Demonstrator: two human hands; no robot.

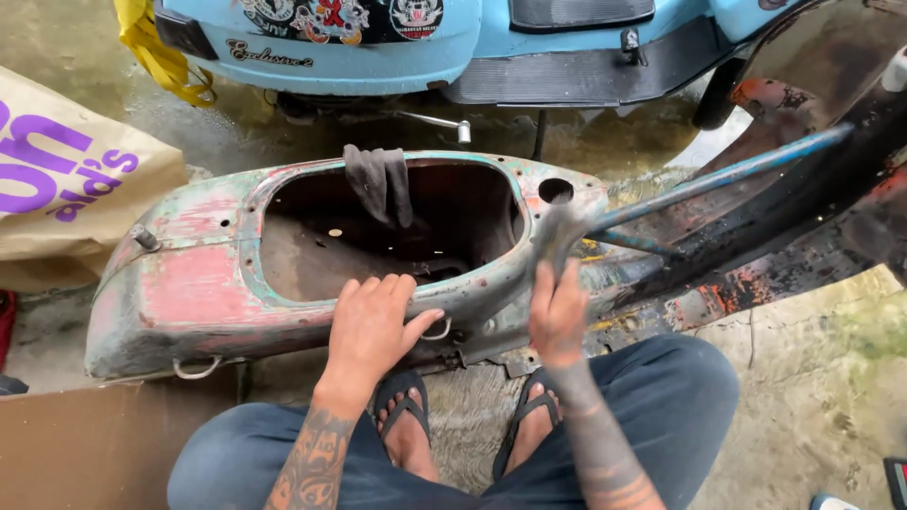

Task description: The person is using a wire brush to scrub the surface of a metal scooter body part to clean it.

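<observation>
Hands on old scooter shell (283, 274), lying on wet floor: left hand (373, 326) flat, fingers spread on opening rim; right hand (557, 316) closed around frame tube (567, 236) (bracing stage). Next move likely needs firm two-handed grip.

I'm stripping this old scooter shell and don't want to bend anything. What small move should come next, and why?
Probably lift the dark rag off the rim of the opening first. The left hand lies flat on the near edge of the rusty shell and the right hand grips the metal by the blue tube; the rag hides part of the cavity.
</observation>
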